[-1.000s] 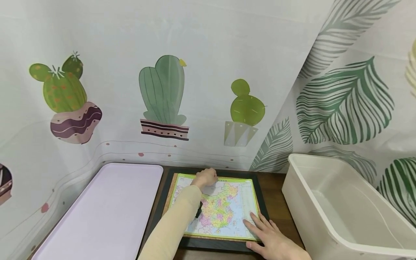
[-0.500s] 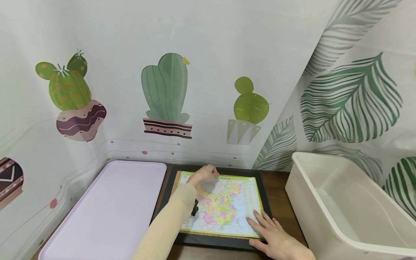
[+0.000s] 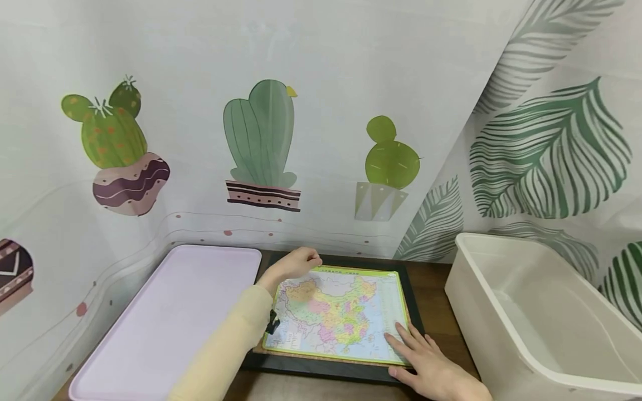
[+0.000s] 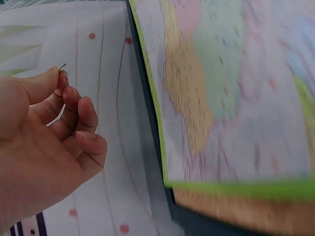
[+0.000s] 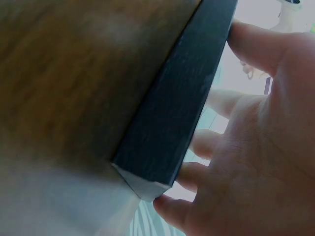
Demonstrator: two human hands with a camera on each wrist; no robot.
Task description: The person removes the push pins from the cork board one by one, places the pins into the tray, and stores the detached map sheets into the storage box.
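A colourful map sheet with a green border [image 3: 341, 301] lies on a cork board [image 4: 231, 209] with a black frame [image 3: 321, 368]. My left hand [image 3: 298, 262] is over the far left part of the board, near the map's top edge. Between its thumb and forefinger it pinches a tiny, thin pin-like piece [image 4: 62, 69], too small to make out fully; the other fingers curl loosely. My right hand [image 3: 426, 359] rests spread on the map's near right corner and the frame, with its thumb at the near edge. The forearm hides the board's left side.
A pale purple tray [image 3: 170, 312] lies on the table left of the board. To the right stands a deep off-white bin [image 3: 481, 301]. Behind everything hangs a curtain [image 3: 326, 111] printed with cacti and leaves. Brown tabletop [image 3: 433, 301] shows between board and bin.
My left hand has moved left along the map's far edge and sits slightly higher, uncovering more of the map. The right hand stays put. The head view has shifted a little.
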